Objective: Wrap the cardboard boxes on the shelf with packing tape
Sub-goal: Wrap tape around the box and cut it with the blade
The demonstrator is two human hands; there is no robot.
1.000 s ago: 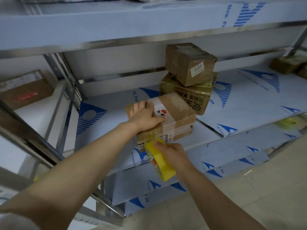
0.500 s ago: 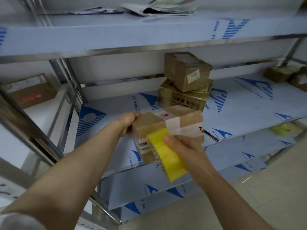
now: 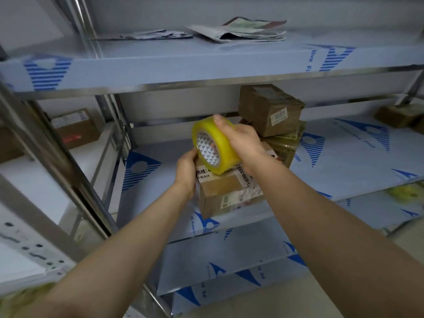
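Observation:
A brown cardboard box (image 3: pixel 226 193) with white labels stands at the front edge of the middle shelf (image 3: pixel 344 171). My left hand (image 3: pixel 187 171) grips its upper left side. My right hand (image 3: pixel 241 138) holds a yellow roll of packing tape (image 3: pixel 214 145) above the box's top, the roll's patterned core facing me. The box's top is mostly hidden by the roll and my hands. Behind it, a small taped box (image 3: pixel 270 110) sits tilted on a yellowish printed box (image 3: pixel 283 146).
Folded newspapers (image 3: pixel 241 31) lie on the upper shelf (image 3: pixel 160 67). More boxes (image 3: pixel 399 113) sit at the far right of the middle shelf; another box (image 3: pixel 75 127) stands in the left bay. Steel uprights (image 3: pixel 52 152) frame the left. Something yellow (image 3: pixel 403 191) lies on a lower shelf at the right.
My right hand raised the tape roll from the box's front face to above its top. My left hand slid to the box's left side. The camera tilted up.

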